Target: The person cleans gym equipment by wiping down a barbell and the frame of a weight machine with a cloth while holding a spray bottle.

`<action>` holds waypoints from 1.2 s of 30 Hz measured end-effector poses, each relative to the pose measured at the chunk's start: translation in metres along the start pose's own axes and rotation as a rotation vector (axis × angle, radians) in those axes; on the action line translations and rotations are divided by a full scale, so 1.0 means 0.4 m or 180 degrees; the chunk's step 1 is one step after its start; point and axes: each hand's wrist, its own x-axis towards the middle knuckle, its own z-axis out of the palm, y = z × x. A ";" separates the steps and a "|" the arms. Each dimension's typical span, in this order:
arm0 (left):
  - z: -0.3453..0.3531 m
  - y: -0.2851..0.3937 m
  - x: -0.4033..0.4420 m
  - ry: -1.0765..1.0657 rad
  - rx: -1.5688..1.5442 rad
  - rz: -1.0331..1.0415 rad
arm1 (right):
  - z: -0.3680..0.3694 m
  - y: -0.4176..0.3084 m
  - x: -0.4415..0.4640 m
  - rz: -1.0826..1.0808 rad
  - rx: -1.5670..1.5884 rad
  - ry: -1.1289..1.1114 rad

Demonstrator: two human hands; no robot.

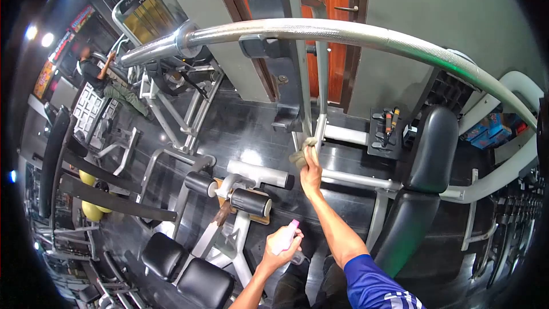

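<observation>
My right hand [311, 176] is closed on a greenish-beige cloth [298, 159], pressed against the lower part of a silver metal post [321, 86] of the bench rack. Lower down, my left hand [279, 249] wraps round a small bottle with a pink top [294, 224], apparently a spray bottle; most of its body is hidden by the fingers. Above both hands a long steel barbell [343, 30] rests across the rack, on a dark hook of the black upright [289, 80]. To the right of my right arm stands a black padded bench [432, 149].
A machine with black roller pads [251, 202] and black seats [205, 282] stands at the left. Hand grips lie on a dark tray [384, 131] near the wall. A person [106, 77] stands among machines far left. Dumbbells [517, 209] line the right side.
</observation>
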 end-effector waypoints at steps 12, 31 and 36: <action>0.058 -0.008 0.011 0.0275 -0.0345 -0.0034 | -0.046 -0.148 0.131 -0.1949 -0.1206 0.0046; 0.082 0.059 -0.008 0.0534 -0.0298 0.0165 | -0.124 -0.001 0.112 0.0196 0.0929 0.0389; 0.111 0.058 0.007 0.0808 -0.0705 0.0209 | -0.103 -0.230 0.344 -0.0391 0.1788 0.0340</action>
